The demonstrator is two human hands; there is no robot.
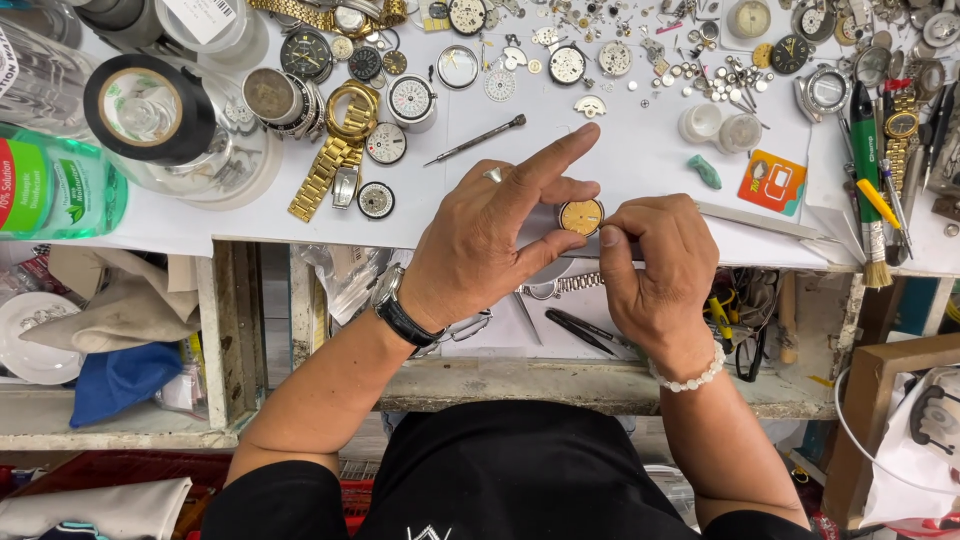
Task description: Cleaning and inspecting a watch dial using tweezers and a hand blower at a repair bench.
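- The left hand (490, 245) is gripping a small watch movement with a gold dial (581, 216) between thumb and fingers, index finger stretched out, holding it just above the front edge of the desk (640, 150).
- The right hand (655, 265) is pinching closed at the dial's right rim; whether it is holding a fine tool there, I cannot tell.
- Judging by this, the step in hand is fine work on the dial's edge; the next move is calling for a steady, tiny motion.
- Open white desk is lying just behind the hands, with a screwdriver (476, 139) near.
- Loose watch parts (690, 70) are crowding the far side; the open drawer (560, 325) is sitting below.
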